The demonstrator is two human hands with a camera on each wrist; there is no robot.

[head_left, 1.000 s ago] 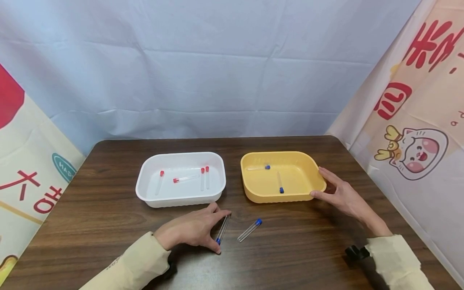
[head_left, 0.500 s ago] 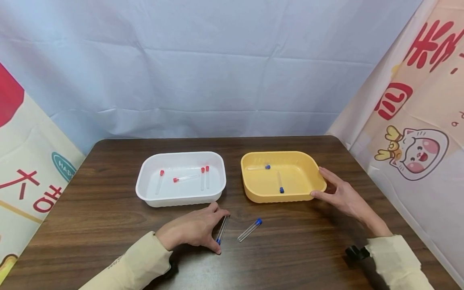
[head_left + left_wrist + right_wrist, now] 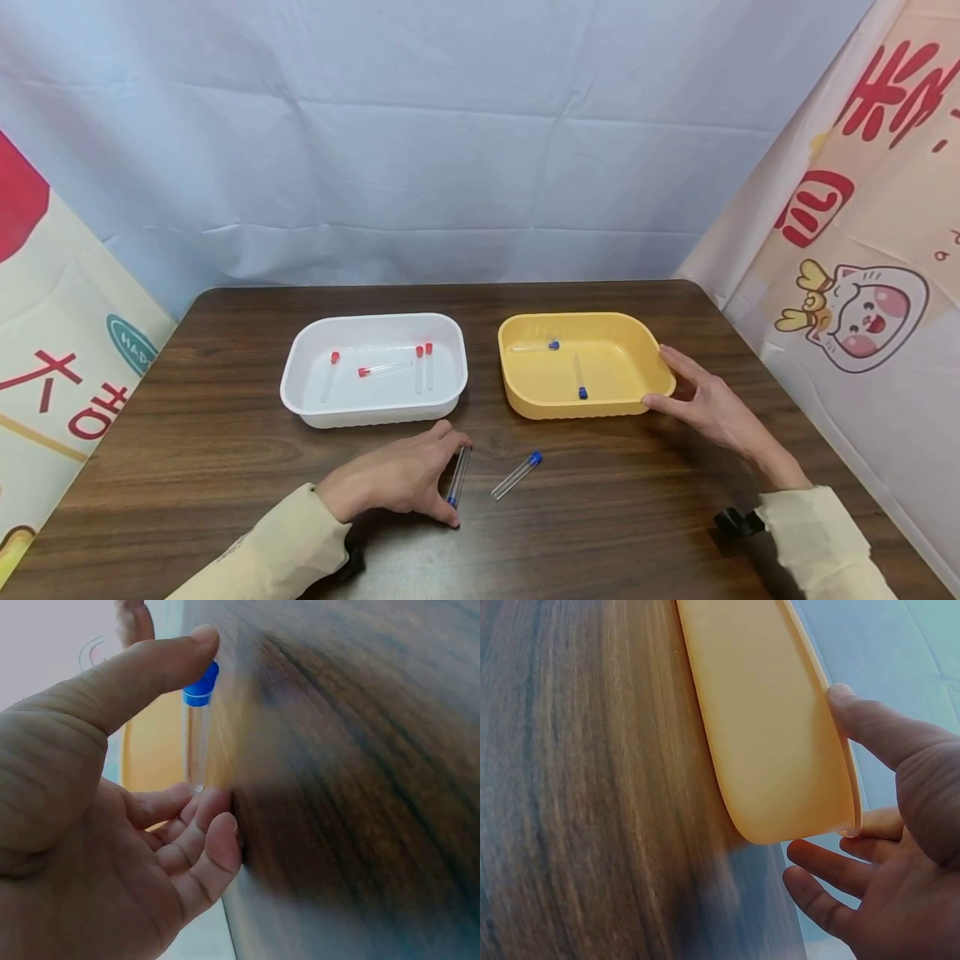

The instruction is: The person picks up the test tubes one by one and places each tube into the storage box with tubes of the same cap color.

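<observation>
My left hand (image 3: 401, 473) is at the table's front middle, holding a blue-capped test tube (image 3: 458, 477) lengthwise. In the left wrist view, the thumb lies at the blue cap (image 3: 199, 686) and fingertips meet the clear end. Just right of it, a second blue-capped test tube (image 3: 516, 477) lies on the table. My right hand (image 3: 716, 410) holds the right front corner of a yellow tray (image 3: 585, 409); the thumb presses its rim (image 3: 821, 671) in the right wrist view. Inside that tray lie two blue-capped tubes (image 3: 582, 379).
Left of the yellow tray stands a white tray (image 3: 375, 419) with several red-capped test tubes (image 3: 386, 368) in it. Both trays rest on the dark wooden table (image 3: 600, 517). A white cloth (image 3: 450, 167) hangs behind, and printed cloths (image 3: 862, 208) flank the sides.
The tube at my left hand has turned slightly, its far end shifting a little to the left with the fingers. My right hand and both trays have stayed put.
</observation>
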